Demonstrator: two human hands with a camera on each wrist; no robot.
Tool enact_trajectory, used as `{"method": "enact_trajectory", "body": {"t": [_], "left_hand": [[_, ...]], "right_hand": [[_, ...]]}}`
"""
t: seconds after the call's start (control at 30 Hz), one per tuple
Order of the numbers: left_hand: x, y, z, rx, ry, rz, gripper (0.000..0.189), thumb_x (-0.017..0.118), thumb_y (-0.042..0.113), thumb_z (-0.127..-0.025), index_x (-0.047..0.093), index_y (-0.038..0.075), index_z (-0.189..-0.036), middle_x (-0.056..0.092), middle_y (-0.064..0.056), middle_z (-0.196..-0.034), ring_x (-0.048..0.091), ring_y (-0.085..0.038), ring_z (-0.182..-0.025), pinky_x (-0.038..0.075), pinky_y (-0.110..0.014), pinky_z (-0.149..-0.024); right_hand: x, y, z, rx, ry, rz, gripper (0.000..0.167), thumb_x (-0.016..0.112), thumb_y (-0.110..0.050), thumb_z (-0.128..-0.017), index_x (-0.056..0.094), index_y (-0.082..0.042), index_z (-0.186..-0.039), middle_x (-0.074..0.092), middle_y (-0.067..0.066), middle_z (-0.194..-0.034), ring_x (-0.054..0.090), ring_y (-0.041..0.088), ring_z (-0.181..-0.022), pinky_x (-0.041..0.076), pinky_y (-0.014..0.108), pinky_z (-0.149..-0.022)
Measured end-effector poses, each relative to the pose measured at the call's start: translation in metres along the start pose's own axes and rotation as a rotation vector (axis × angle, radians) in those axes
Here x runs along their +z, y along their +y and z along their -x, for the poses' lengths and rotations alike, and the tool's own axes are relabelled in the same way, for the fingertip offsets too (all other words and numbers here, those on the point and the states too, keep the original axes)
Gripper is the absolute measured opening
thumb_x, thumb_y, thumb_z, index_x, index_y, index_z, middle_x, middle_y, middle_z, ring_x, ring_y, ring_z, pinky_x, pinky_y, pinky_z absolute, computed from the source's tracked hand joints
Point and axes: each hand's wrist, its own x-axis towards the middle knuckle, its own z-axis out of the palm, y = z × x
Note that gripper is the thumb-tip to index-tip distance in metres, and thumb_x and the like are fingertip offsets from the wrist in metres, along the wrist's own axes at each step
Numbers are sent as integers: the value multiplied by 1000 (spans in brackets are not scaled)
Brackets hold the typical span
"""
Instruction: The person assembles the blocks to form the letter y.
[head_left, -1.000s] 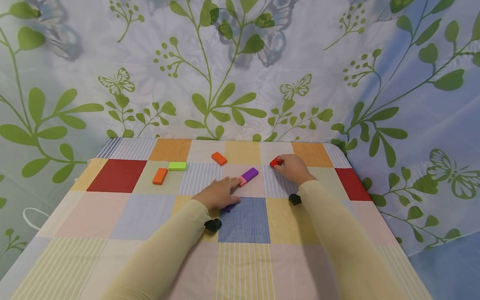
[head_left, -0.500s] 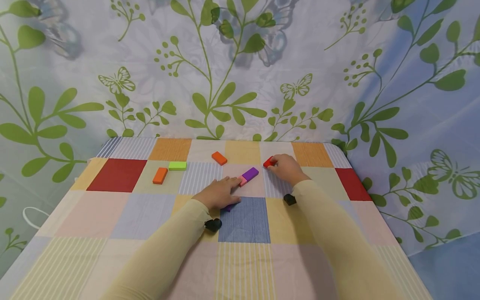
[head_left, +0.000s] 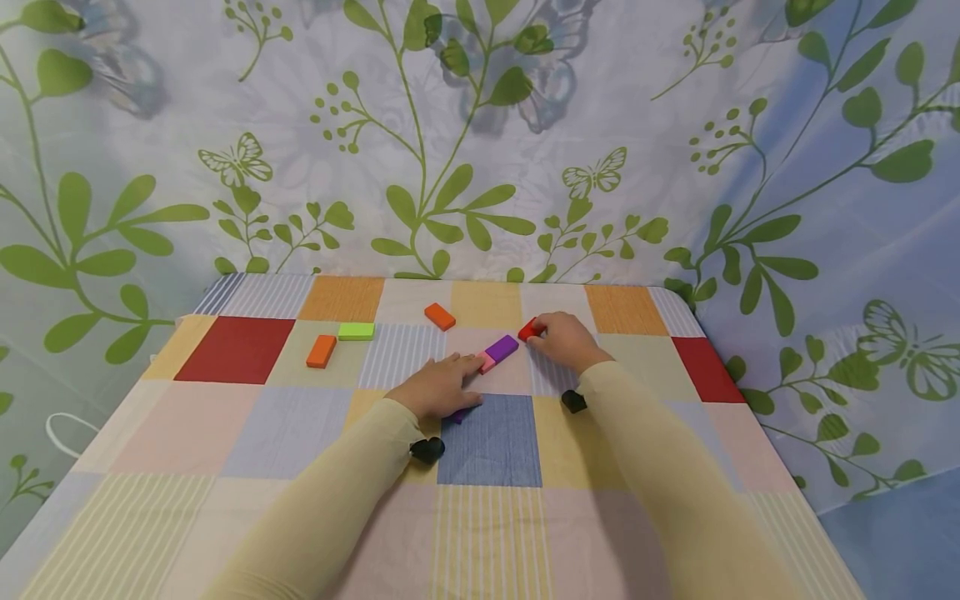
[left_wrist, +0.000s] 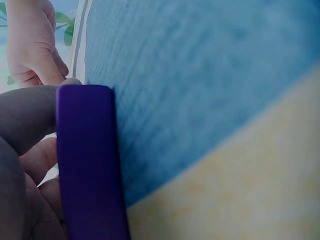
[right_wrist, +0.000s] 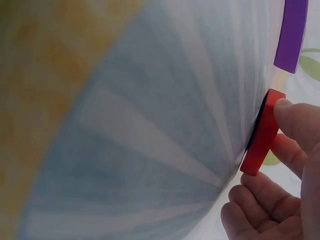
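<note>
My right hand (head_left: 566,342) pinches a small red block (head_left: 527,329) between thumb and fingers, low over the cloth. In the right wrist view the red block (right_wrist: 262,135) is tilted, its end near a purple block (right_wrist: 292,36) but apart from it. My left hand (head_left: 435,386) lies palm down with its fingers extended, fingertips at a pink block (head_left: 489,360). Beyond the pink block, end to end, sits the purple block (head_left: 502,347). Another purple block (left_wrist: 90,160) lies by my left thumb, partly hidden under the hand in the head view.
Left of the hands lie an orange block (head_left: 321,352) and a lime green block (head_left: 356,332). A second orange block (head_left: 439,316) lies farther back. A patchwork cloth (head_left: 300,517) covers the table, and a leaf-patterned curtain (head_left: 300,167) hangs behind it.
My right hand has brought the red block leftward, closer to the purple block. My left hand and the other blocks have stayed in place.
</note>
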Motion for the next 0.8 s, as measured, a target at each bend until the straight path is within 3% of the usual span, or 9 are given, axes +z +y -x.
{"method": "enact_trajectory", "body": {"t": [0.5, 0.8], "left_hand": [[1, -2, -1, -3, 4, 13, 77, 67, 45, -101, 32, 26, -167, 35, -1, -172, 23, -28, -164, 14, -58, -133], [-2, 1, 1, -8, 2, 18, 77, 68, 44, -100, 32, 26, -166, 35, -1, -172, 23, -29, -163, 14, -59, -132]], "right_hand": [[0, -6, 2, -46, -21, 14, 33, 70, -26, -102, 71, -6, -129, 72, 12, -110, 59, 27, -97, 51, 44, -93], [2, -10, 1, -49, -32, 27, 29, 68, -24, -103, 72, -8, -127, 73, 10, -114, 60, 27, -103, 52, 45, -101]]}}
